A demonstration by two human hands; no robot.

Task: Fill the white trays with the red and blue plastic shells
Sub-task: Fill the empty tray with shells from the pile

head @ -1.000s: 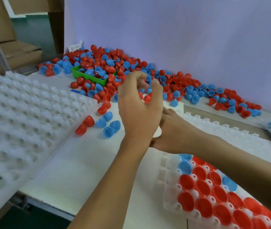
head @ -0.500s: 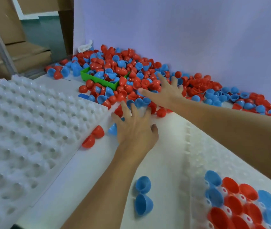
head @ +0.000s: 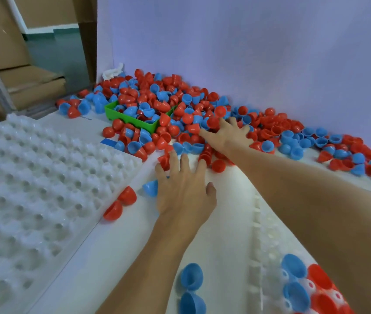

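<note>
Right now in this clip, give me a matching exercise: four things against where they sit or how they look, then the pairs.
Things:
1. green bin
2. left tray
3. right tray
4. left hand

States:
A. partly filled with shells
B. fingers spread at the pile's near edge
C. no shells in it
D. half buried in the pile

Pairs: 1-D, 2-C, 3-A, 4-B

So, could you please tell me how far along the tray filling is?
Done: the right tray holds some shells in its near corner. In hand: both hands, left and right, reach open into the shell pile. Left: the left tray has none.
</note>
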